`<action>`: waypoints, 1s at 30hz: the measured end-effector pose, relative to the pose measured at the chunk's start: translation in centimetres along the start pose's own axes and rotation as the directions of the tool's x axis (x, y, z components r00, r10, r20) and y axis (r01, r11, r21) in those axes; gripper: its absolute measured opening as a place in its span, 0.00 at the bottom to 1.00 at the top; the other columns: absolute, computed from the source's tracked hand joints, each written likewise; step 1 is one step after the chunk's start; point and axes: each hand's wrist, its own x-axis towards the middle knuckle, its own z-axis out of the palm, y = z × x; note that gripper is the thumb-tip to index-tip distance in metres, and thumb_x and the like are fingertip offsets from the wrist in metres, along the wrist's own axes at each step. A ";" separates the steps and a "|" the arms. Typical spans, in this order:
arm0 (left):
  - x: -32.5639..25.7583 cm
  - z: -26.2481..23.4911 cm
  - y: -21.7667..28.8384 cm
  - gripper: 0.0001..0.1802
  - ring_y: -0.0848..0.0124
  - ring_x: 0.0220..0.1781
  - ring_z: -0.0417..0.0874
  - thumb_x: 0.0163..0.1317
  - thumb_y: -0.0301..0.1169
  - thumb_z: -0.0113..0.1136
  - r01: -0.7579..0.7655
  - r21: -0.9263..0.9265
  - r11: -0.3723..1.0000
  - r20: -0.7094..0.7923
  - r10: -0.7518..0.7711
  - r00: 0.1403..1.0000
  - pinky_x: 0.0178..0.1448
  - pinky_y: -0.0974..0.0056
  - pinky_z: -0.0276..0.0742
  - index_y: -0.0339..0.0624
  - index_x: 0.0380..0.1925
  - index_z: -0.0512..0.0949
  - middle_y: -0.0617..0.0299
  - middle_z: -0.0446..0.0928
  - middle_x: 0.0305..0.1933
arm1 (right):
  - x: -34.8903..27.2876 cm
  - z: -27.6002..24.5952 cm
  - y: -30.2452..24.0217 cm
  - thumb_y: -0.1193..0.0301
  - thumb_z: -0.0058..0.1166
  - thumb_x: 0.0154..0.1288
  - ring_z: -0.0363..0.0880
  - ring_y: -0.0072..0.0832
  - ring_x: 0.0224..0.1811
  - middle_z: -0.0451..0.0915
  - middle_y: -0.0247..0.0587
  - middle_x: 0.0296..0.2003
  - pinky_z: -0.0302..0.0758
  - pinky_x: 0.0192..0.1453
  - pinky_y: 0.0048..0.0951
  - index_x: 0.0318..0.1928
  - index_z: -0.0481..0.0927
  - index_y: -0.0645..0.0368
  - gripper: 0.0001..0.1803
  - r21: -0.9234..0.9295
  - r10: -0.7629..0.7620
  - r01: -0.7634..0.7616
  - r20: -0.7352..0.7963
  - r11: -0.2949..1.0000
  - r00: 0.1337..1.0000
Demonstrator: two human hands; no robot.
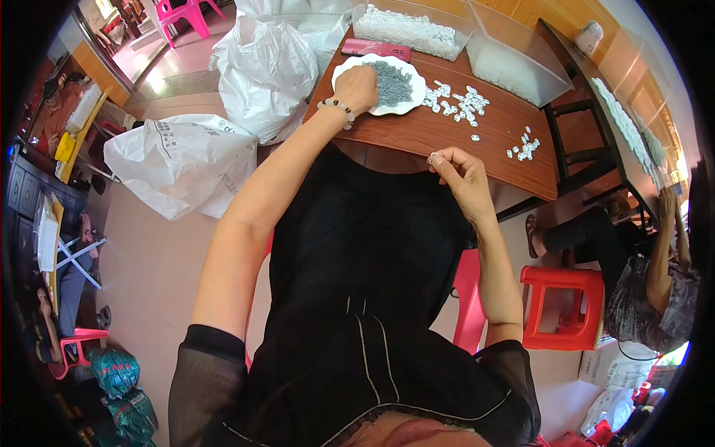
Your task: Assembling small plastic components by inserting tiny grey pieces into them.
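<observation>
My left hand [356,89], a beaded bracelet at its wrist, is over the left side of a white scalloped plate [411,106]. Its fingers curl down among small grey pieces [393,82] heaped on that plate; the fingertips are hidden, so what they grip cannot be made out. My right hand [465,179] is raised at the table's front edge, thumb and forefinger pinching a small white plastic piece [433,157]. Loose white pieces [465,104] with holes lie scattered right of the plate. A smaller group of them [526,146] is farther right.
Behind the plate lie a pink-red flat case [376,49] and a clear bin of white pieces [406,31]. Another clear bin [514,71] stands at the table's back right. White sacks [264,71] crowd the left side. A red stool [564,305] and a seated person [644,290] are at right.
</observation>
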 end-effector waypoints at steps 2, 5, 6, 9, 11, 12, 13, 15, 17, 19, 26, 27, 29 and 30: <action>0.0 -0.2 0.2 0.07 0.51 0.33 0.82 0.49 0.30 0.58 0.008 -0.012 1.000 0.018 -0.007 1.000 0.40 0.52 0.77 0.39 0.22 0.82 0.47 0.81 0.27 | 0.1 -0.1 0.1 0.66 0.56 0.66 0.69 0.11 0.28 0.79 0.27 0.27 0.67 0.33 0.17 0.35 0.81 0.62 0.10 0.016 0.009 -0.009 -0.003 1.000 1.000; -0.1 -0.1 0.3 0.09 0.49 0.33 0.81 0.52 0.31 0.55 0.010 -0.042 0.999 -0.002 -0.010 1.000 0.40 0.51 0.76 0.36 0.24 0.80 0.45 0.80 0.28 | 0.2 0.0 0.4 0.66 0.55 0.66 0.70 0.11 0.29 0.79 0.28 0.28 0.67 0.34 0.17 0.36 0.81 0.61 0.11 0.027 0.025 -0.025 0.005 0.999 1.000; -0.2 0.0 0.1 0.11 0.48 0.33 0.81 0.54 0.31 0.53 0.002 -0.060 0.998 -0.039 -0.004 0.999 0.41 0.50 0.76 0.35 0.25 0.80 0.44 0.79 0.28 | 0.2 0.0 0.4 0.66 0.55 0.66 0.70 0.11 0.29 0.79 0.28 0.28 0.67 0.34 0.17 0.36 0.81 0.61 0.11 0.026 0.025 -0.025 0.008 0.999 1.000; -0.2 0.1 -0.3 0.12 0.47 0.34 0.80 0.55 0.32 0.51 -0.005 -0.142 0.990 -0.110 -0.010 0.994 0.41 0.49 0.75 0.34 0.28 0.78 0.42 0.79 0.28 | 0.5 -0.1 0.4 0.66 0.54 0.67 0.71 0.12 0.29 0.79 0.28 0.28 0.68 0.34 0.17 0.36 0.81 0.61 0.10 0.049 0.022 -0.022 0.017 0.999 1.000; -0.1 -0.2 -0.3 0.12 0.46 0.33 0.80 0.54 0.31 0.50 0.001 -0.198 0.980 -0.117 -0.024 0.993 0.40 0.49 0.75 0.33 0.28 0.78 0.41 0.79 0.28 | 0.7 -0.1 0.3 0.66 0.53 0.67 0.72 0.12 0.29 0.80 0.30 0.28 0.69 0.33 0.17 0.36 0.81 0.61 0.10 0.066 0.034 -0.034 0.010 0.997 0.999; -0.1 -0.4 -0.1 0.12 0.46 0.32 0.80 0.53 0.30 0.49 0.002 -0.255 0.967 -0.121 -0.034 0.992 0.40 0.50 0.75 0.31 0.29 0.78 0.40 0.79 0.28 | 0.9 -0.3 0.2 0.66 0.53 0.67 0.72 0.12 0.29 0.80 0.30 0.28 0.69 0.33 0.17 0.36 0.81 0.61 0.10 0.066 0.035 -0.035 0.007 0.997 0.999; 0.0 -0.7 0.1 0.12 0.46 0.32 0.80 0.53 0.30 0.49 0.000 -0.256 0.967 -0.120 -0.032 0.992 0.40 0.50 0.75 0.31 0.29 0.78 0.40 0.79 0.28 | 1.4 -0.5 0.1 0.66 0.54 0.67 0.72 0.12 0.28 0.81 0.31 0.28 0.69 0.32 0.16 0.36 0.81 0.61 0.11 0.077 0.045 -0.046 0.024 0.996 0.999; 0.0 -1.1 0.4 0.12 0.55 0.28 0.80 0.55 0.33 0.52 0.011 -0.410 0.912 -0.076 -0.046 0.996 0.36 0.57 0.75 0.33 0.28 0.77 0.46 0.79 0.25 | 2.5 -1.2 0.0 0.66 0.54 0.66 0.73 0.12 0.26 0.83 0.33 0.28 0.70 0.31 0.16 0.37 0.81 0.61 0.11 0.083 0.057 -0.061 0.053 0.995 0.997; -0.1 -1.5 0.5 0.13 0.62 0.27 0.79 0.55 0.35 0.54 0.035 -0.531 0.846 -0.031 -0.061 0.998 0.35 0.61 0.73 0.34 0.28 0.77 0.51 0.79 0.25 | 4.0 -1.6 -0.3 0.65 0.55 0.65 0.75 0.12 0.26 0.83 0.33 0.28 0.70 0.31 0.15 0.38 0.81 0.61 0.11 0.084 0.071 -0.074 0.035 0.994 0.997; -0.4 -1.7 0.5 0.13 0.68 0.26 0.77 0.56 0.36 0.56 0.067 -0.638 0.767 0.012 -0.077 0.997 0.34 0.65 0.72 0.35 0.28 0.77 0.55 0.78 0.24 | 5.9 -1.6 -1.0 0.65 0.56 0.65 0.72 0.12 0.27 0.82 0.34 0.28 0.70 0.32 0.16 0.37 0.81 0.61 0.11 0.026 0.018 -0.019 0.020 0.999 1.000; -2.1 -2.3 2.5 0.08 0.81 0.26 0.68 0.62 0.33 0.57 -0.130 -0.667 0.734 -0.118 0.068 0.991 0.31 0.72 0.66 0.38 0.32 0.75 0.69 0.72 0.25 | 11.5 -0.7 -0.1 0.68 0.55 0.63 0.74 0.15 0.26 0.83 0.39 0.29 0.71 0.31 0.17 0.37 0.82 0.66 0.11 0.134 0.006 0.000 -0.044 0.991 0.999; -2.2 -2.5 2.5 0.08 0.80 0.27 0.69 0.61 0.31 0.57 -0.201 -0.625 0.754 -0.174 0.117 0.978 0.32 0.72 0.67 0.38 0.33 0.75 0.67 0.73 0.26 | 12.2 -0.2 0.1 0.69 0.55 0.63 0.73 0.15 0.26 0.83 0.39 0.29 0.70 0.30 0.17 0.37 0.81 0.66 0.11 0.180 0.014 -0.004 -0.052 0.984 0.999; -2.3 -2.7 2.6 0.06 0.74 0.29 0.72 0.61 0.29 0.57 -0.277 -0.565 0.777 -0.221 0.181 0.958 0.35 0.69 0.69 0.36 0.33 0.74 0.62 0.73 0.27 | 13.1 0.5 0.7 0.70 0.55 0.63 0.73 0.15 0.25 0.83 0.41 0.29 0.70 0.29 0.16 0.38 0.81 0.67 0.11 0.213 0.004 0.004 -0.039 0.977 0.999; -2.4 -2.8 2.6 0.06 0.74 0.29 0.72 0.61 0.29 0.57 -0.279 -0.563 0.778 -0.225 0.181 0.957 0.35 0.69 0.69 0.36 0.33 0.74 0.62 0.73 0.27 | 13.3 0.9 0.8 0.70 0.55 0.63 0.72 0.15 0.24 0.83 0.41 0.29 0.69 0.29 0.16 0.39 0.81 0.67 0.11 0.238 -0.001 0.009 -0.032 0.971 0.999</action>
